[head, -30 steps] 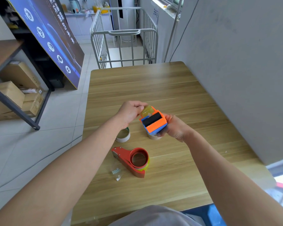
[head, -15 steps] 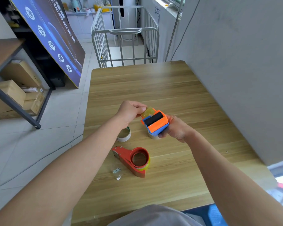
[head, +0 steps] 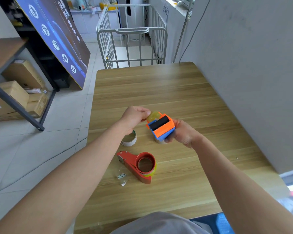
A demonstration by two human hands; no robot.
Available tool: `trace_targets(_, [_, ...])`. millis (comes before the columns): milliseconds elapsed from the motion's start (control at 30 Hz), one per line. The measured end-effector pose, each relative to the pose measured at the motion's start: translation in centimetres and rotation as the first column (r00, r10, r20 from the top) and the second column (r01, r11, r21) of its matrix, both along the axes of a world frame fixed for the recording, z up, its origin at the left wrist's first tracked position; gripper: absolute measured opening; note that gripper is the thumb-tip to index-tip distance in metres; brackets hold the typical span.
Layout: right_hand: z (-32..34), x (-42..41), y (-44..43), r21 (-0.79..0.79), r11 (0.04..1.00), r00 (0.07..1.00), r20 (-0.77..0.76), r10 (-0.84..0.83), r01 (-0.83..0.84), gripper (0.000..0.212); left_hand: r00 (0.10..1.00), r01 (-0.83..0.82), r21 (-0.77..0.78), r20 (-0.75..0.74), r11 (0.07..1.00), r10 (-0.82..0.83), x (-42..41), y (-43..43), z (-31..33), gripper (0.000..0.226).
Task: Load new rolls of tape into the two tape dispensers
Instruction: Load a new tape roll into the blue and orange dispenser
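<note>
My right hand (head: pixel 183 133) grips an orange and blue tape dispenser (head: pixel 161 126) with a black roller, held a little above the wooden table (head: pixel 167 92). My left hand (head: pixel 134 118) pinches the yellowish tape (head: pixel 153 115) at the dispenser's far end. A red tape dispenser (head: pixel 137 165) with a roll in it lies on the table nearer to me. An empty white cardboard core (head: pixel 129 140) stands under my left wrist. Another roll (head: pixel 159 141) peeks out beneath the held dispenser.
Small clear scraps (head: pixel 122 178) lie left of the red dispenser. A grey wall (head: pixel 252 65) runs along the table's right side. A metal cart (head: pixel 132 36) stands beyond the far edge. Shelves with boxes (head: pixel 15 95) are on the left.
Both hands and the orange dispenser stayed almost in place; the dispenser tilted slightly. The items on the table did not move.
</note>
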State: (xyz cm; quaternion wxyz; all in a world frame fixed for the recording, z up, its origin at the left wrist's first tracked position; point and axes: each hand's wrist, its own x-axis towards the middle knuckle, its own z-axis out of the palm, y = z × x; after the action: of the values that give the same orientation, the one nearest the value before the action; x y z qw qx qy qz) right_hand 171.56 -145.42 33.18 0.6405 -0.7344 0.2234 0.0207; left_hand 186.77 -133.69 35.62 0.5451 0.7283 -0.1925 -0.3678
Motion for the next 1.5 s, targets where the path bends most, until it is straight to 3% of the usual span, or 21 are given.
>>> trace_targets(200, [-0.3, 0.0, -0.1, -0.006, 1.0, 1.0, -0.001, -0.007, 0.007, 0.059, 0.999, -0.012, -0.045, -0.035, 0.999, 0.011, -0.2, 0.2, 0.0, 0.024])
trace_targets(400, [0.0, -0.1, 0.0, -0.003, 1.0, 1.0, -0.001, -0.002, 0.002, 0.059, 0.998, -0.051, -0.081, -0.043, 0.995, 0.047, -0.1, 0.4, -0.5, 0.009])
trace_targets(633, [0.3, 0.2, 0.6, -0.005, 0.999, 0.998, -0.034, 0.047, -0.047, 0.052, 0.984, -0.044, 0.004, 0.174, 0.999, 0.043, 0.0, 0.3, -0.5, 0.022])
trace_targets(733, [0.7, 0.1, 0.6, 0.01, 0.99, 0.987, -0.072, 0.141, -0.141, 0.049, 0.977, -0.01, 0.051, 0.214, 0.999, -0.001, 0.2, 0.5, -0.2, 0.021])
trace_targets(1000, [1.2, -0.3, 1.3, 0.136, 0.96, 0.964, -0.074, 0.256, -0.244, 0.039, 0.99, 0.094, 0.097, 0.094, 0.991, -0.103, 0.8, 1.0, 0.4, 0.016])
trace_targets(1200, [2.1, -0.5, 0.6, 0.295, 0.909, 0.942, -0.07, 0.328, -0.295, 0.032, 0.993, 0.115, 0.147, 0.005, 0.983, -0.117, 1.2, 1.3, 0.9, 0.026])
trace_targets(1267, [2.6, -0.8, 0.5, 0.306, 0.901, 0.933, -0.087, 0.349, -0.309, 0.047, 0.991, 0.111, 0.14, -0.089, 0.984, -0.099, 1.2, 1.2, 1.3, 0.019])
trace_targets(1333, [2.9, -1.0, 0.7, 0.335, 0.891, 0.933, -0.079, 0.351, -0.307, 0.084, 0.986, 0.115, 0.144, -0.135, 0.983, -0.096, 1.4, 1.2, 1.9, 0.022])
trace_targets(1367, [2.9, -1.1, 0.9, 0.362, 0.88, 0.934, -0.058, 0.351, -0.308, 0.092, 0.986, 0.126, 0.161, -0.125, 0.979, -0.106, 1.6, 1.2, 2.2, 0.024])
trace_targets(1500, [2.5, -1.4, 1.7, 0.444, 0.839, 0.943, 0.043, 0.33, -0.314, 0.069, 0.979, 0.148, 0.168, -0.167, 0.975, -0.119, 2.2, 1.4, 2.8, 0.02])
